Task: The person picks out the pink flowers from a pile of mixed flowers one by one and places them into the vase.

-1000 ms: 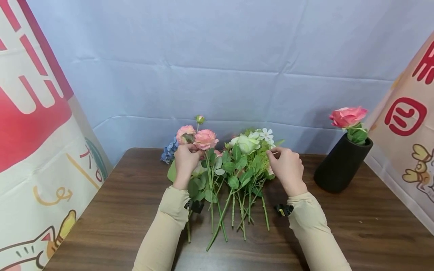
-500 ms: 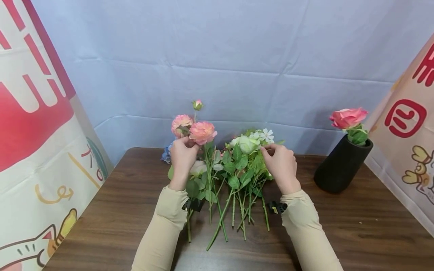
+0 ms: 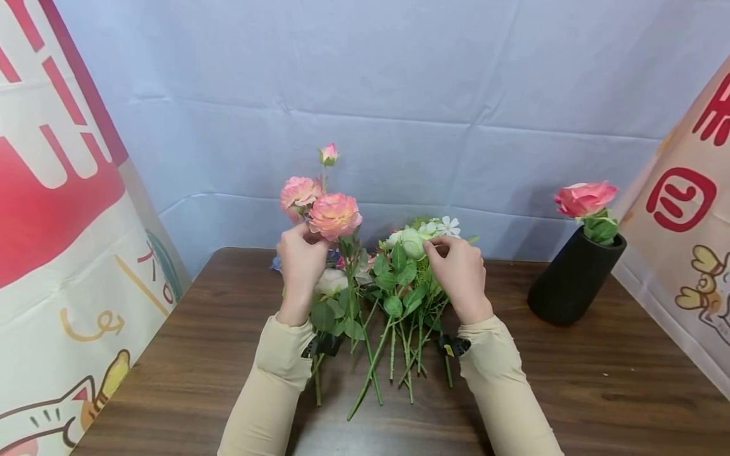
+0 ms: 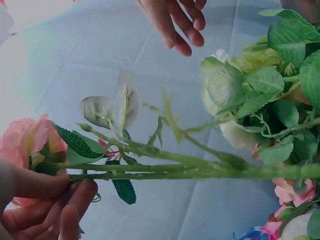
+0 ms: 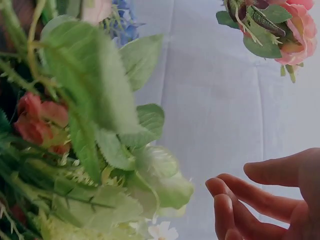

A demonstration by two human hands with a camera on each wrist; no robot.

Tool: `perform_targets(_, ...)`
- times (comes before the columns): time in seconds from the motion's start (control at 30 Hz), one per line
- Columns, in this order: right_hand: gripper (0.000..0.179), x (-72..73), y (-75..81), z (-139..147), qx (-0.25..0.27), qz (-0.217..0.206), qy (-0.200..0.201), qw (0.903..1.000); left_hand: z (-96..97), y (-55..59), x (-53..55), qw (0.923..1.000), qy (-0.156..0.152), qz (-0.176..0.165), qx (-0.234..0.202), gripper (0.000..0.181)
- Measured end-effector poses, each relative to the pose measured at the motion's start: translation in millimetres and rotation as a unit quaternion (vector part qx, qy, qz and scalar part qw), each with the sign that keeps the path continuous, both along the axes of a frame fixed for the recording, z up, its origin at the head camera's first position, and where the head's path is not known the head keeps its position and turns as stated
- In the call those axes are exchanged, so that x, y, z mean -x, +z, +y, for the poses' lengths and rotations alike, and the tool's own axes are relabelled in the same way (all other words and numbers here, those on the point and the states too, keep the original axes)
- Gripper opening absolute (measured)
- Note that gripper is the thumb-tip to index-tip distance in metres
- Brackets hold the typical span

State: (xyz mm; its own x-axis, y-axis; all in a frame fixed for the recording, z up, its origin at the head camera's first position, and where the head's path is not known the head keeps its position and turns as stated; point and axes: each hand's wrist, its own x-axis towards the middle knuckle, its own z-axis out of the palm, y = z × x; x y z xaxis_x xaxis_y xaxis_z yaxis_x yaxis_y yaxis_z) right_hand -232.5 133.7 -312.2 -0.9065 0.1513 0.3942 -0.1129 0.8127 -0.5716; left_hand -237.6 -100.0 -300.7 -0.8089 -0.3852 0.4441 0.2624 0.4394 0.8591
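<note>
My left hand pinches a branched stem just below its blooms, thumb against fingers in the left wrist view. That stem carries two ruffled pink flowers and a small bud, raised above the other stems. My right hand hovers beside a pale green-white rose. In the right wrist view its loosely bent fingers hold nothing, with a gap between thumb and fingertips. Below and between the hands lies a heap of cut-flower stems with green leaves.
A slanted black vase with one pink rose in it stands at the right of the brown wooden table. Pale blue cloth hangs behind, and printed cloths hang at both sides.
My left hand has lifted the pink flower stem up and slightly left, out of the heap. My right hand has drifted left, over the white flowers' right side.
</note>
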Motion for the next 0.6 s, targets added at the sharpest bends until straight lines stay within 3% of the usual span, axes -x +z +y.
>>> perform_targets(0.4, 0.028, -6.9, 8.7, -16, 0.019, 0.050, 0.019, 0.9984, -2.1, 6.2, -6.4, 0.9926, 0.044, 0.096, -0.059, 0.007)
perform_targets(0.6, 0.023, -11.5, 14.1, -22, 0.046, 0.098, 0.017, 0.9939, -2.5, 11.1, -9.1, 0.9844, 0.034, 0.122, -0.123, 0.013)
